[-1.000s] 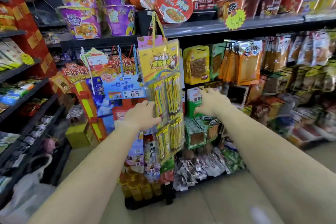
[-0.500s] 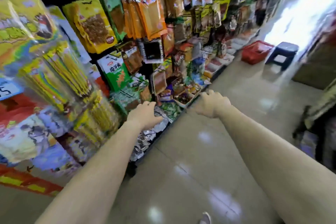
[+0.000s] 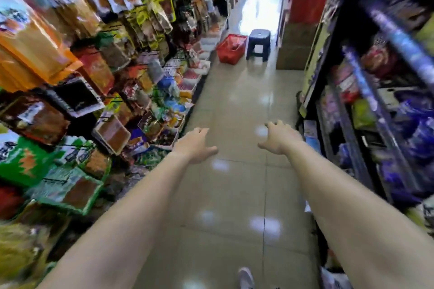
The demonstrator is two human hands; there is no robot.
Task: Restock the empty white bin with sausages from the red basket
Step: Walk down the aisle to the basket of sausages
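Our left hand [image 3: 196,145] and right hand [image 3: 279,137] reach forward — fingers loosely spread, holding nothing. The red basket [image 3: 231,48] sits far down the aisle floor [image 3: 234,195] — just beside a dark stool [image 3: 259,44].

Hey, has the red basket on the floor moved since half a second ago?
No. The red basket still sits just left of the dark stool, as before; only the camera has turned.

A glossy tiled floor [image 3: 234,195] carries the red basket [image 3: 231,49] and a dark stool [image 3: 259,43], side by side, upper centre.
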